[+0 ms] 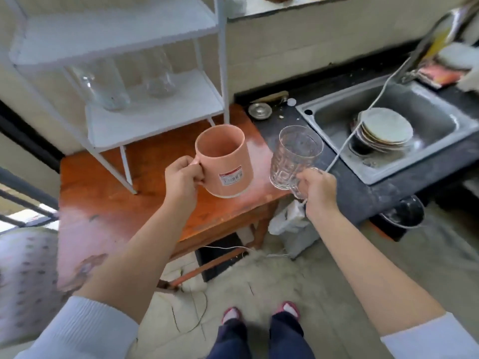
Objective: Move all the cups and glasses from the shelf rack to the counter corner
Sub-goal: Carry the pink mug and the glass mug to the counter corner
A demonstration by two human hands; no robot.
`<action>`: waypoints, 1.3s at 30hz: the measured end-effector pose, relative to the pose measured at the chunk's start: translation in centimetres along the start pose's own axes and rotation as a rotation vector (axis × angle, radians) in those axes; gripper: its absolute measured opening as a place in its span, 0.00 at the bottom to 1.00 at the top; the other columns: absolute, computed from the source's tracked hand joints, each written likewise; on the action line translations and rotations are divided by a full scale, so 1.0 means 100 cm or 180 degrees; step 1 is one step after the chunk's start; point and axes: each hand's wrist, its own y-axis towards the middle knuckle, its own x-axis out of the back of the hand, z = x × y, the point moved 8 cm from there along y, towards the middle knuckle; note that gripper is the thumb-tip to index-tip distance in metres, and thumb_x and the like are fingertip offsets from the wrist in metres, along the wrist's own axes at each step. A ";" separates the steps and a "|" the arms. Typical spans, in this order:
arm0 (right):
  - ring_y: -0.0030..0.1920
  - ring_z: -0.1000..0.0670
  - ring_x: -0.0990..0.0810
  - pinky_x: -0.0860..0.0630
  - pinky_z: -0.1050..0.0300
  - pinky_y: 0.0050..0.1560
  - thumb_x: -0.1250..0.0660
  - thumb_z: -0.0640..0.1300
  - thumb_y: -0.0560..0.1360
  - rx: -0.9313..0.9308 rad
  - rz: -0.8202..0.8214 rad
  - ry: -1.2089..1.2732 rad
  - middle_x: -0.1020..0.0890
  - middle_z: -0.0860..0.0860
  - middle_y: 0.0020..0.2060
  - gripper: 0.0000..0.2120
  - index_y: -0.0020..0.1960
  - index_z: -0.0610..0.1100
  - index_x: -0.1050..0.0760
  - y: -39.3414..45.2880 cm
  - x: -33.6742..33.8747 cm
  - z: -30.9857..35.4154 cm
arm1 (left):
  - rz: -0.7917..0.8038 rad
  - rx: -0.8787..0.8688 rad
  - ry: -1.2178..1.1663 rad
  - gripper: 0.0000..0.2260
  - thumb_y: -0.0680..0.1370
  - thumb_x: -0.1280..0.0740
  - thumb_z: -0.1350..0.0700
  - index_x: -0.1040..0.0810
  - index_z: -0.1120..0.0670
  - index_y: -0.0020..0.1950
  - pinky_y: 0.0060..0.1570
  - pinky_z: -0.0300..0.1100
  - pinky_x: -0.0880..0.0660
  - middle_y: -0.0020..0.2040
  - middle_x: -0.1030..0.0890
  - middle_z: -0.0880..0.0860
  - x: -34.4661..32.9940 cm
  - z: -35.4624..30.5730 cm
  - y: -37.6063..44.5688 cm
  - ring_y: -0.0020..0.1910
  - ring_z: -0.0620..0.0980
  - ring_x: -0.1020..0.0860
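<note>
Gripping the handle of a pink mug (224, 161), the left hand (182, 177) is clenched and holds it upright above the orange tabletop (103, 203); a label shows on the mug's side. Just right of it, the right hand (315, 189) is closed around the handle of a patterned glass mug (293, 156), tilted slightly, over the tabletop edge. Beyond the left hand stands the white shelf rack (155, 117), with two clear glasses (108, 84) on its lower shelf. Beyond the right hand, well apart, a steel sink (427, 112) holds stacked plates (386, 130).
</note>
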 end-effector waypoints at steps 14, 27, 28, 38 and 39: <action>0.14 0.59 0.46 0.49 0.70 0.18 0.41 0.26 0.67 0.0460 -0.1083 0.0024 0.43 0.58 0.11 0.26 0.18 0.47 0.44 -0.004 0.353 0.084 | 0.1499 0.0187 -0.0015 0.07 0.55 0.45 0.67 0.37 0.56 0.25 0.28 0.38 0.43 0.15 0.36 0.44 -0.362 0.069 -0.124 0.24 0.48 0.39; 0.14 0.58 0.46 0.50 0.68 0.21 0.41 0.27 0.66 0.0706 -0.2446 0.0301 0.43 0.57 0.10 0.24 0.18 0.46 0.45 -0.037 0.670 0.156 | 0.2881 0.0342 0.0477 0.13 0.61 0.43 0.70 0.39 0.55 0.22 0.26 0.38 0.43 0.17 0.36 0.47 -0.690 0.130 -0.301 0.25 0.49 0.40; 0.14 0.58 0.46 0.50 0.67 0.23 0.41 0.28 0.66 0.0704 -0.2534 0.0324 0.43 0.57 0.10 0.23 0.20 0.45 0.45 -0.036 0.691 0.158 | 0.2966 0.0385 0.0493 0.12 0.59 0.42 0.69 0.38 0.54 0.20 0.26 0.38 0.44 0.17 0.37 0.48 -0.715 0.136 -0.313 0.24 0.49 0.40; 0.15 0.58 0.47 0.49 0.67 0.18 0.41 0.28 0.69 0.0678 -0.3548 0.0536 0.44 0.57 0.11 0.22 0.24 0.45 0.46 -0.001 0.926 0.226 | 0.3659 0.0511 0.0913 0.14 0.64 0.44 0.72 0.40 0.57 0.24 0.30 0.40 0.40 0.26 0.37 0.54 -0.991 0.187 -0.414 0.28 0.50 0.38; 0.17 0.57 0.46 0.48 0.65 0.21 0.41 0.29 0.69 0.0642 -0.3714 0.0509 0.43 0.57 0.13 0.22 0.24 0.45 0.46 -0.001 0.950 0.234 | 0.3755 0.0497 0.0976 0.13 0.65 0.43 0.72 0.39 0.57 0.25 0.30 0.41 0.38 0.27 0.36 0.54 -1.020 0.189 -0.426 0.28 0.51 0.37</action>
